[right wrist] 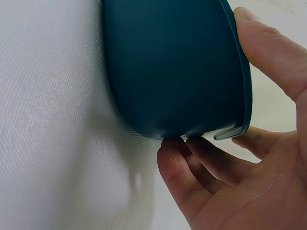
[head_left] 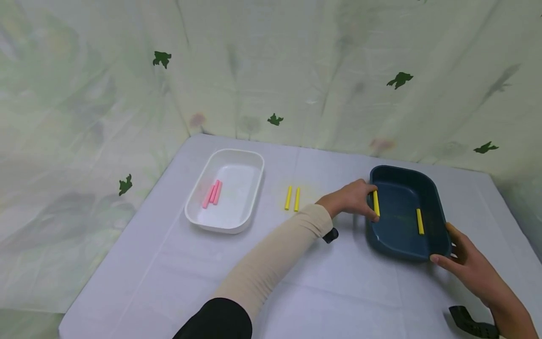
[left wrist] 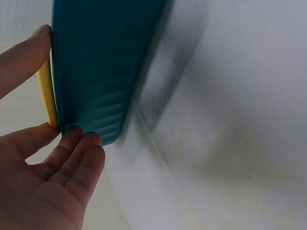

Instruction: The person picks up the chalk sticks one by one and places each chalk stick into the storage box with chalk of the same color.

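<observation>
A yellow chalk stick (head_left: pixel 376 203) is pinched lengthwise between the thumb and index finger of my left hand (head_left: pixel 349 200), right at the left rim of a dark blue plastic tray (head_left: pixel 395 247). In the left wrist view the other fingers (left wrist: pixel 86 160) of that hand reach against the tray's outer wall. My right hand (head_left: pixel 470 263) grips the near right corner of the tray, thumb on the rim and fingers (right wrist: pixel 180 170) round the outside. Inside the tray lies another yellow chalk stick (head_left: pixel 420 221), toward its right side.
Two yellow chalk sticks (head_left: pixel 288 197) lie on the white-covered table (head_left: pixel 338 292) left of my left hand. Farther left stands a white tray (head_left: pixel 241 223) with several pink chalk sticks (head_left: pixel 215 192) in it. A patterned curtain (head_left: pixel 296 70) hangs behind the table.
</observation>
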`<action>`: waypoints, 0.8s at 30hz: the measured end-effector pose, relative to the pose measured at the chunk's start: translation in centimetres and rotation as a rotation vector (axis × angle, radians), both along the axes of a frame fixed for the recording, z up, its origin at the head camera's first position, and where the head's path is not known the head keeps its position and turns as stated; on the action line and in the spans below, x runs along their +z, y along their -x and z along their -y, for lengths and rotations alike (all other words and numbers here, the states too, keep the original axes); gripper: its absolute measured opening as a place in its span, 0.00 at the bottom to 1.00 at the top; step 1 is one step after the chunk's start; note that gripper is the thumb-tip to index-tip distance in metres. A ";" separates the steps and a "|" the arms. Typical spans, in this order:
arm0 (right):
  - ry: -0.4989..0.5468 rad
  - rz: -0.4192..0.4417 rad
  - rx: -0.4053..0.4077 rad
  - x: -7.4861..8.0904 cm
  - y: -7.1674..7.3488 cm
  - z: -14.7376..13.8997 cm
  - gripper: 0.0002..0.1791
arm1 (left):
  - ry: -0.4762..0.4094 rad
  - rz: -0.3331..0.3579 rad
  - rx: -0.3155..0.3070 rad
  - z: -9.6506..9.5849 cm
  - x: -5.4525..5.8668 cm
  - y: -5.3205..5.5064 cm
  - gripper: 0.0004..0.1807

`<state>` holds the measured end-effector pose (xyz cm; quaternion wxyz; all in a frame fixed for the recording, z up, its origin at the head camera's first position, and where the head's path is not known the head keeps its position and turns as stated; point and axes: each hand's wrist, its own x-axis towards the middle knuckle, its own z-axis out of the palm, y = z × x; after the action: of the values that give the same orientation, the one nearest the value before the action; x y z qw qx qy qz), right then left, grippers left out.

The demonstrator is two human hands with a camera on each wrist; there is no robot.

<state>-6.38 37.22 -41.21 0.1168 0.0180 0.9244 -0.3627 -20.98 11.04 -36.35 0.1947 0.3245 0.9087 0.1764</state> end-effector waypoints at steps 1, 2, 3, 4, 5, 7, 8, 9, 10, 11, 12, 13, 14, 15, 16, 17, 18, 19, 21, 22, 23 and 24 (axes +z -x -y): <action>-0.003 -0.002 -0.002 0.0 -0.1 0.0 0.55 | 0.007 -0.001 -0.001 -0.1 0.0 0.0 0.47; 0.002 -0.003 -0.002 0.0 -0.1 0.1 0.55 | 0.012 -0.002 -0.002 -0.1 0.0 0.0 0.47; 0.004 -0.002 -0.003 -0.1 -0.2 0.1 0.55 | 0.016 -0.003 -0.004 -0.1 0.0 -0.1 0.47; 0.003 -0.004 -0.003 0.0 -0.2 0.1 0.55 | 0.019 -0.005 -0.006 -0.1 0.0 0.0 0.47; 0.005 -0.004 -0.003 0.0 -0.2 0.1 0.55 | 0.019 -0.007 -0.008 -0.1 0.0 0.0 0.47; 0.010 -0.003 0.001 0.0 -0.2 0.1 0.54 | 0.020 -0.008 -0.009 -0.1 0.0 0.1 0.47; 0.007 -0.004 0.002 0.0 -0.2 0.1 0.54 | 0.020 -0.006 -0.010 0.0 0.0 0.1 0.48; 0.003 -0.006 0.002 0.0 -0.1 0.1 0.54 | 0.019 -0.005 -0.011 0.0 0.0 0.1 0.48; 0.001 -0.007 0.001 0.1 -0.1 0.1 0.54 | 0.018 -0.003 -0.013 0.1 0.0 0.2 0.48; 0.001 -0.007 0.000 0.1 -0.1 0.1 0.54 | 0.016 0.001 -0.014 0.1 0.0 0.2 0.48; 0.001 -0.007 -0.001 0.1 -0.1 0.1 0.54 | 0.016 0.003 -0.017 0.1 0.0 0.3 0.48; 0.004 -0.005 -0.001 0.1 -0.1 0.1 0.55 | 0.015 0.005 -0.019 0.1 0.0 0.3 0.48; -0.002 -0.006 -0.004 0.1 0.0 0.1 0.55 | 0.015 0.006 -0.022 0.1 -0.1 0.4 0.48; 0.001 -0.006 -0.004 0.1 0.0 0.1 0.55 | 0.015 0.008 -0.023 0.0 -0.1 0.4 0.48; -0.001 -0.003 -0.005 0.0 0.0 0.1 0.55 | 0.016 0.010 -0.023 0.0 -0.1 0.4 0.48; 0.002 -0.005 -0.003 0.1 0.0 0.1 0.55 | 0.017 0.012 -0.023 0.0 -0.1 0.4 0.48; 0.000 -0.009 -0.003 0.0 0.0 0.1 0.55 | 0.019 0.013 -0.022 0.0 -0.1 0.4 0.48; -0.003 -0.012 -0.003 0.0 0.0 0.1 0.55 | 0.019 0.013 -0.023 0.0 -0.1 0.5 0.48; -0.008 -0.019 -0.003 0.0 0.0 0.1 0.54 | 0.022 0.015 -0.022 -0.1 -0.1 0.5 0.48; -0.010 -0.021 -0.003 0.1 0.1 0.1 0.54 | 0.024 0.014 -0.025 -0.1 -0.1 0.5 0.48; -0.005 -0.025 -0.001 0.1 0.0 0.2 0.54 | 0.026 0.015 -0.025 -0.1 -0.1 0.5 0.48; -0.006 -0.026 0.000 0.1 0.1 0.2 0.54 | 0.027 0.017 -0.026 -0.1 -0.1 0.5 0.48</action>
<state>-6.43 37.05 -41.12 0.1046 0.0137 0.9269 -0.3601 -21.44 11.16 -36.43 0.2091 0.3319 0.9050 0.1646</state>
